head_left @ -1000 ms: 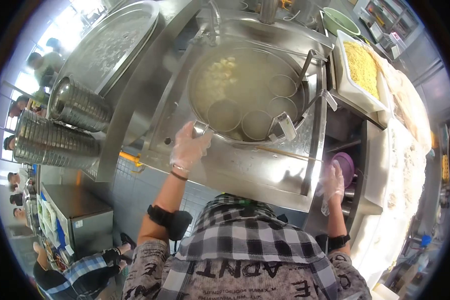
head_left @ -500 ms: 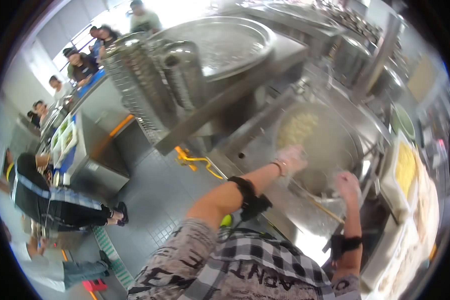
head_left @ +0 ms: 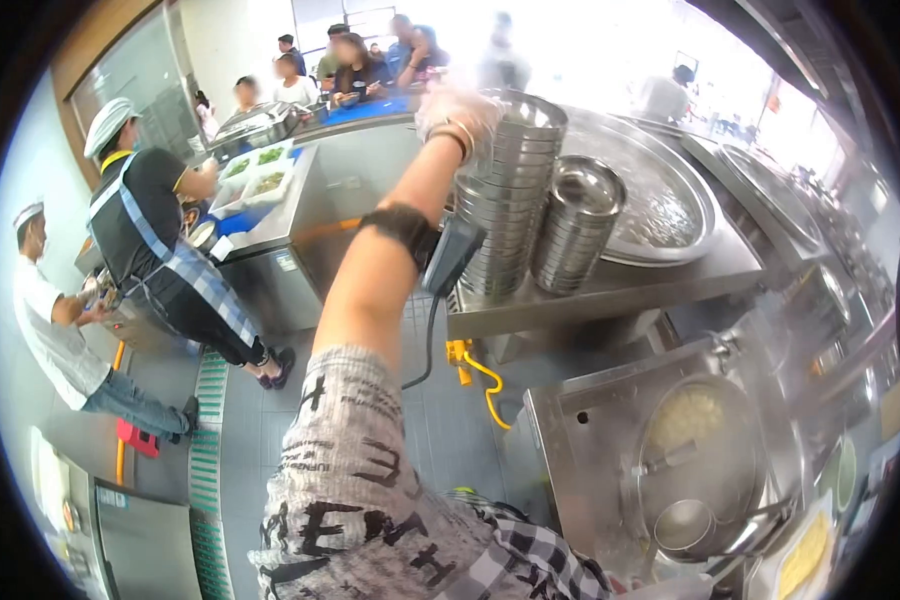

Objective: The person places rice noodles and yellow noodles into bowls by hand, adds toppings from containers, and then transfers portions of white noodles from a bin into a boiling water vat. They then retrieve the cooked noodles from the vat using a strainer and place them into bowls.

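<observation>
My left hand [head_left: 460, 112], in a clear plastic glove, reaches far forward to the top of a tall stack of steel bowls [head_left: 508, 215]. Its fingers close at the rim of an upper steel bowl [head_left: 532, 112]; steam and glare blur the fingertips. Just right of it stands a shorter stack of steel bowls [head_left: 578, 225]. My right hand is out of sight. Low on the right, a round cooking pot [head_left: 755, 455] holds cloudy liquid, with pale food pieces [head_left: 688, 415] toward the back. A round wire strainer [head_left: 683, 525] is at its near side.
A large steaming vat [head_left: 660, 205] sits behind the bowls. Yellow food fills a white tray [head_left: 805, 565] at lower right. A yellow hose [head_left: 490, 395] hangs below the counter. Two co-workers [head_left: 160, 210] stand left near trays of greens [head_left: 260, 180]; people sit behind the counter.
My left hand has moved from over the pot up to the stacked bowls. My right hand has left the view. The camera has turned left, so the pot appears lower and farther right.
</observation>
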Motion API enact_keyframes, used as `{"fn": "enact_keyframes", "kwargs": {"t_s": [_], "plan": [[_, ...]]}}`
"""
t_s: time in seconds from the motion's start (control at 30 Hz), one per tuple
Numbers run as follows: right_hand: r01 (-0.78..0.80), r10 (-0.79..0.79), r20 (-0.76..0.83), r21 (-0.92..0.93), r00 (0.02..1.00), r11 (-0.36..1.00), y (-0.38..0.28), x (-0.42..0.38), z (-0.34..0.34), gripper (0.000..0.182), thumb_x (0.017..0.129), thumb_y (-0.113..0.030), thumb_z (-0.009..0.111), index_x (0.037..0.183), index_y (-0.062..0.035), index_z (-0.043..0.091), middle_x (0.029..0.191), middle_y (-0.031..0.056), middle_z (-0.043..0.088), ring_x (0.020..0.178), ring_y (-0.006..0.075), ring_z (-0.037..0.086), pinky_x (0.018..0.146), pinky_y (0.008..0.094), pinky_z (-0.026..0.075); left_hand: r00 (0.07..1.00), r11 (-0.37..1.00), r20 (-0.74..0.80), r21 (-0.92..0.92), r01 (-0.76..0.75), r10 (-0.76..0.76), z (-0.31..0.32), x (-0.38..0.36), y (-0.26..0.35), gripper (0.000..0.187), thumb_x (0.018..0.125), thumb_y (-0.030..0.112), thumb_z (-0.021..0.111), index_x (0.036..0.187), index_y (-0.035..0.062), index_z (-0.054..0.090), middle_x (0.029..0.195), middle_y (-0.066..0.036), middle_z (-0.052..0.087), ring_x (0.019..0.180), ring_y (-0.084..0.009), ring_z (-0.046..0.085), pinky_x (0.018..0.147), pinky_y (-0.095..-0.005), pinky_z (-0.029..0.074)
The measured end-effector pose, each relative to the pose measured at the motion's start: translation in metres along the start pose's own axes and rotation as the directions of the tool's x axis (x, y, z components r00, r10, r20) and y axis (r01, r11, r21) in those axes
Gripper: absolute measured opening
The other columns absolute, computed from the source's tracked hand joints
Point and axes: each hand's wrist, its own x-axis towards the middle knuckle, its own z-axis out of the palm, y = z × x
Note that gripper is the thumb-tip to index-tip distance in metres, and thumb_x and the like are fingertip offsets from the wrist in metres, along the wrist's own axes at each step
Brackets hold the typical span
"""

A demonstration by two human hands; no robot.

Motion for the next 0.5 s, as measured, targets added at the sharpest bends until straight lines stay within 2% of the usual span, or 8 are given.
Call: {"fn": "enact_keyframes", "kwargs": {"t_s": [0.03,0.07,0.1,0.23,0.27,0.33,0.47,0.5], "plan": [[0.005,-0.005,-0.013,-0.008,1.000,1.000,-0.001,0.001,0.019,0.044,0.087,-0.024,0.048,0.123,-0.0016,0.038,0.103,0.0148,0.055,0.059,0.0128,0.054,0.044,0.0212,0.045,1.000,1.000,-0.012,0.002,0.009,-0.009,-0.001,0.017,-0.005,0.046,0.074,0.027,0.056,0.116,0.0077,0.049,0.117,-0.016,0.050,0.111,-0.0297,0.046,0.091,-0.0389,0.040],[0.025,-0.025,0.003,-0.038,1.000,0.999,-0.003,0.006,0.021,0.042,0.087,-0.023,0.047,0.123,-0.0019,0.039,0.100,0.0135,0.054,0.057,0.0122,0.052,0.044,0.0209,0.043,0.905,0.855,0.306,0.339,-0.393,0.294,0.003,0.034,-0.012,0.044,0.076,0.028,0.055,0.115,0.0081,0.051,0.118,-0.015,0.050,0.111,-0.0283,0.048,0.090,-0.0373,0.041],[0.042,-0.040,0.024,-0.067,0.999,0.997,-0.004,0.010,0.022,0.041,0.087,-0.022,0.046,0.123,-0.0021,0.039,0.096,0.0122,0.053,0.056,0.0117,0.050,0.043,0.0206,0.041,0.642,0.471,0.666,0.458,-0.754,0.380,0.008,0.049,-0.020,0.043,0.077,0.029,0.054,0.114,0.0085,0.053,0.119,-0.013,0.051,0.111,-0.0270,0.049,0.090,-0.0357,0.042],[0.100,-0.091,0.073,-0.126,0.993,0.987,-0.008,0.022,0.021,0.037,0.088,-0.018,0.044,0.122,-0.0031,0.042,0.083,0.0071,0.049,0.050,0.0094,0.043,0.040,0.0194,0.034,0.747,0.568,0.545,0.500,-0.654,0.380,0.025,0.073,-0.023,0.041,0.075,0.034,0.054,0.108,0.0095,0.060,0.108,-0.012,0.059,0.100,-0.0280,0.056,0.086,-0.0405,0.045],[0.117,-0.108,0.078,-0.135,0.991,0.984,-0.009,0.024,0.021,0.035,0.088,-0.017,0.044,0.121,-0.0034,0.043,0.079,0.0058,0.048,0.049,0.0088,0.041,0.039,0.0191,0.032,0.867,0.874,0.444,0.300,-0.382,0.226,-0.006,0.045,-0.008,0.042,0.074,0.034,0.055,0.109,0.0095,0.059,0.110,-0.012,0.058,0.101,-0.0273,0.056,0.086,-0.0402,0.045],[0.156,-0.146,0.082,-0.141,0.986,0.978,-0.008,0.023,0.017,0.034,0.089,-0.015,0.043,0.121,-0.0039,0.044,0.072,0.0033,0.045,0.046,0.0077,0.037,0.038,0.0184,0.029,0.940,0.985,0.341,0.166,-0.052,-0.008,-0.005,0.036,0.006,0.043,0.073,0.034,0.056,0.108,0.0092,0.060,0.112,-0.010,0.057,0.101,-0.0265,0.056,0.085,-0.0385,0.045],[0.380,-0.338,0.200,-0.231,0.920,0.896,0.000,0.024,0.003,0.031,0.090,-0.011,0.040,0.119,-0.0048,0.047,0.058,-0.0018,0.041,0.040,0.0054,0.030,0.035,0.0172,0.021,0.802,0.577,0.390,0.558,-0.597,0.452,0.000,0.047,0.002,0.037,0.081,0.038,0.049,0.100,0.0102,0.063,0.104,-0.011,0.061,0.098,-0.0245,0.057,0.082,-0.0339,0.046],[0.605,-0.442,0.429,-0.408,0.788,0.683,0.004,0.024,-0.003,0.030,0.090,-0.011,0.040,0.119,-0.0054,0.047,0.058,-0.0019,0.041,0.040,0.0052,0.030,0.035,0.0173,0.021,0.833,0.609,0.348,0.569,-0.553,0.431,-0.030,0.015,0.016,0.036,0.079,0.038,0.052,0.101,0.0117,0.063,0.104,-0.011,0.061,0.099,-0.0236,0.057,0.081,-0.0331,0.046]]}}
